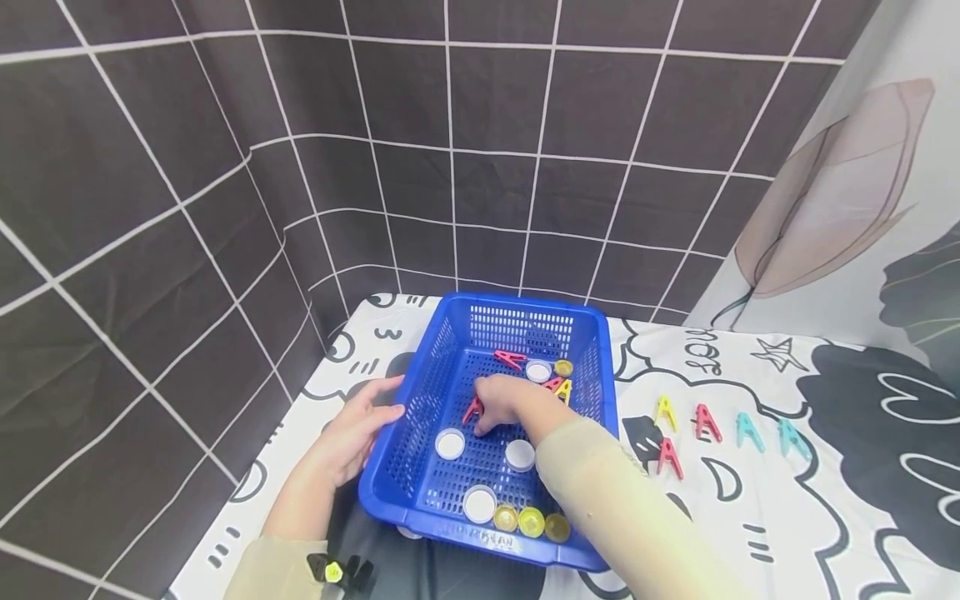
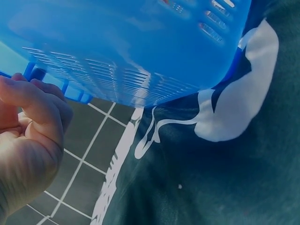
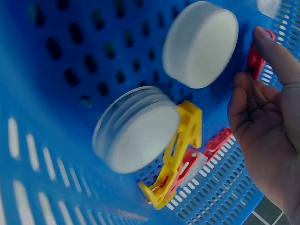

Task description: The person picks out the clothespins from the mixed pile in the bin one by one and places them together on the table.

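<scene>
A blue plastic basket (image 1: pixel 378 467) with slotted walls holds clothespins and round caps. Inside it, my right hand (image 1: pixel 501 403) pinches a red clothespin (image 3: pixel 256 62) between thumb and fingers, close to the floor. My left hand (image 1: pixel 362 429) holds the basket's left rim, thumb and forefinger on the edge; its other fingers curl by the wall in the left wrist view. Near the right hand lie a white cap (image 3: pixel 200 44), a second white cap (image 3: pixel 140 136), a yellow clothespin (image 3: pixel 185 136) and another red clothespin (image 3: pixel 187 168). Farther back in the basket sits a red clothespin (image 1: pixel 510 359).
Yellow caps (image 1: pixel 531 522) and a white cap (image 1: pixel 480 504) line the basket's near side. Right of the basket, a yellow clothespin (image 1: pixel 665 412), red ones (image 1: pixel 707 422) and turquoise ones (image 1: pixel 748 431) lie on the patterned cloth (image 1: pixel 750 517). A dark tiled-pattern curtain (image 1: pixel 495 192) hangs behind.
</scene>
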